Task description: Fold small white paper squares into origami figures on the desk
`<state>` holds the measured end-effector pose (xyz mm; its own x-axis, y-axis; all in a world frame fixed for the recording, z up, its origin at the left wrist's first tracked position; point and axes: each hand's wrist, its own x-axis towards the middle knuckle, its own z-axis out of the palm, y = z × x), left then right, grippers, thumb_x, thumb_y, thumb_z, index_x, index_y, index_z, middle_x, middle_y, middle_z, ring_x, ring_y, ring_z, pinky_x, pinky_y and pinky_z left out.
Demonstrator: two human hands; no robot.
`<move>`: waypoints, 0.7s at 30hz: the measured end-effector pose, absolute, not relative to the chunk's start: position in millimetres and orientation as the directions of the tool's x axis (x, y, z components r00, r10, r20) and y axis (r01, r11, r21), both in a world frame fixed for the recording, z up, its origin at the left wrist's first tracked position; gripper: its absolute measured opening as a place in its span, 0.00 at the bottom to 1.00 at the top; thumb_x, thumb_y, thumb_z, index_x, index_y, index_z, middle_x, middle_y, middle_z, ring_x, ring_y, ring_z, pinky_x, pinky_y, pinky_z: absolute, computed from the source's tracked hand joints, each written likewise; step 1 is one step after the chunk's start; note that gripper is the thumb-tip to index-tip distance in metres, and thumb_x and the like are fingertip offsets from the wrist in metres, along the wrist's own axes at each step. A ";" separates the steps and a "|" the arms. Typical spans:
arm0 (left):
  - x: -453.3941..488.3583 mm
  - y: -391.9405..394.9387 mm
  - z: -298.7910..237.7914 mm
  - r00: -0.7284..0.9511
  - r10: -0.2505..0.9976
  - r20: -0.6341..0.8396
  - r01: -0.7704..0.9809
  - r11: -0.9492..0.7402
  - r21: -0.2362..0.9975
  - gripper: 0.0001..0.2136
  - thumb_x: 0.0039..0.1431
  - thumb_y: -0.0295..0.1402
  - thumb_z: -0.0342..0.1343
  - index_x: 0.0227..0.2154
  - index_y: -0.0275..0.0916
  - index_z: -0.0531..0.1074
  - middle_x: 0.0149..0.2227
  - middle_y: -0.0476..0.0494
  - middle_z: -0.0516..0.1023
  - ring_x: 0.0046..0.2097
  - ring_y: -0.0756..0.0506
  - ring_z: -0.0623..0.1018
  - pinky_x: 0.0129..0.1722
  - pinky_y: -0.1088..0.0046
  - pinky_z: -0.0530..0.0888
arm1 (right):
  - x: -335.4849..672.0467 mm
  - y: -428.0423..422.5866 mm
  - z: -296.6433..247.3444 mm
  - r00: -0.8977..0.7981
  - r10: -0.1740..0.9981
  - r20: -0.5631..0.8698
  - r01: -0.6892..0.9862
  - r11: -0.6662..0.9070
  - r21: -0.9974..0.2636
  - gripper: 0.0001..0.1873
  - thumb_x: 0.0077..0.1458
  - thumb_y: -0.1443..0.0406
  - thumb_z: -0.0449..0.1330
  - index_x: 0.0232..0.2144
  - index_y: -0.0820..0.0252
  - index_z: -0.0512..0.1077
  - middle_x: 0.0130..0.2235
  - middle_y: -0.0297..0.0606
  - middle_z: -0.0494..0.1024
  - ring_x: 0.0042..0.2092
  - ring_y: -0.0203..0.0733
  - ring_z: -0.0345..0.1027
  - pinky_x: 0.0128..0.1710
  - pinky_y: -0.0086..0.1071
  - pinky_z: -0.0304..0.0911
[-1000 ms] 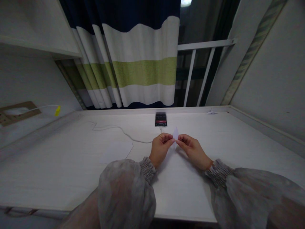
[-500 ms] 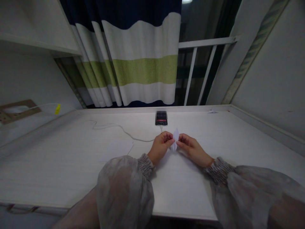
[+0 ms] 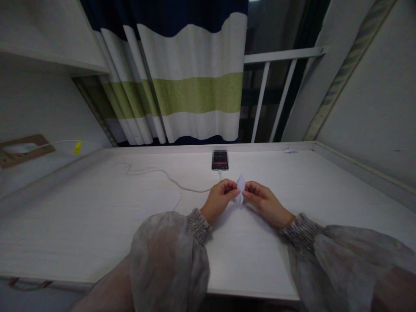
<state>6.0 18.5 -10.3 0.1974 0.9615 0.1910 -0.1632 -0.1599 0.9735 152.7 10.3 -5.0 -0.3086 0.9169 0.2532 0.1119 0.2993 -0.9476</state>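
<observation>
Both hands meet at the middle of a white desk (image 3: 97, 225). My left hand (image 3: 220, 200) and my right hand (image 3: 263, 202) each pinch one side of a small folded piece of white paper (image 3: 240, 187), held just above the desk top. The fingers of both hands are closed on it. A thin ring shows on a left finger. Loose grey sleeves cover both forearms.
A dark phone (image 3: 220, 160) lies beyond the hands, with a white cable (image 3: 156, 172) running left to a wall socket plate (image 3: 22, 149). A flat white sheet (image 3: 160, 203) lies left of the hands. A striped curtain (image 3: 191, 86) and a white railing (image 3: 279, 56) stand behind.
The hands have kept pinching the folded paper and shifted only slightly; the view has tipped a little, so everything sits marginally higher in frame.
</observation>
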 end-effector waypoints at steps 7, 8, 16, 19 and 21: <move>6.0 19.9 -9.0 0.050 0.979 0.197 -0.021 -0.196 0.980 0.02 0.42 0.26 0.57 0.22 0.34 0.69 0.22 0.51 0.71 0.26 0.53 0.69 0.30 0.77 0.65 | 149.2 11.2 -5.8 -0.234 0.932 0.278 0.178 0.322 -0.930 0.08 0.45 0.61 0.56 0.25 0.61 0.65 0.25 0.32 0.66 0.29 0.35 0.59 0.31 0.31 0.57; 6.2 19.9 -8.9 0.047 0.979 0.199 -0.009 -0.198 0.980 0.02 0.42 0.26 0.57 0.22 0.34 0.69 0.21 0.51 0.71 0.25 0.53 0.69 0.30 0.76 0.65 | 148.7 11.1 -5.9 -0.222 0.936 0.274 0.178 0.315 -0.932 0.09 0.45 0.60 0.56 0.25 0.61 0.66 0.26 0.33 0.67 0.29 0.36 0.60 0.32 0.31 0.58; 9.3 18.7 -9.3 0.019 0.974 0.224 0.027 -0.225 0.974 0.02 0.44 0.27 0.56 0.22 0.34 0.68 0.22 0.51 0.70 0.25 0.53 0.69 0.28 0.77 0.66 | 143.6 8.4 -0.5 -0.138 0.973 0.186 0.048 0.194 -0.980 0.11 0.39 0.60 0.61 0.22 0.63 0.69 0.24 0.33 0.70 0.27 0.34 0.61 0.29 0.30 0.57; 10.2 17.0 -9.5 0.026 0.976 0.216 0.022 -0.217 0.976 0.02 0.44 0.27 0.56 0.23 0.34 0.68 0.23 0.50 0.71 0.25 0.53 0.69 0.27 0.78 0.66 | 142.2 9.0 -0.7 -0.113 0.983 0.144 0.014 0.146 -0.989 0.12 0.36 0.60 0.64 0.21 0.63 0.70 0.22 0.32 0.70 0.26 0.33 0.61 0.28 0.29 0.57; 10.6 15.8 -9.5 0.035 0.980 0.196 -0.006 -0.196 0.981 0.03 0.44 0.27 0.56 0.24 0.34 0.69 0.23 0.50 0.71 0.25 0.53 0.70 0.27 0.79 0.66 | 141.9 10.0 -1.9 -0.098 0.987 0.128 -0.006 0.128 -0.992 0.12 0.35 0.60 0.64 0.21 0.64 0.70 0.22 0.33 0.71 0.25 0.34 0.62 0.28 0.29 0.57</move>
<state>10.6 15.8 -9.5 0.0351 0.9800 0.1960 -0.0063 -0.1959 0.9806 141.9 10.0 -1.9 -0.0977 0.9870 0.1278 -0.0060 0.1278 -0.9918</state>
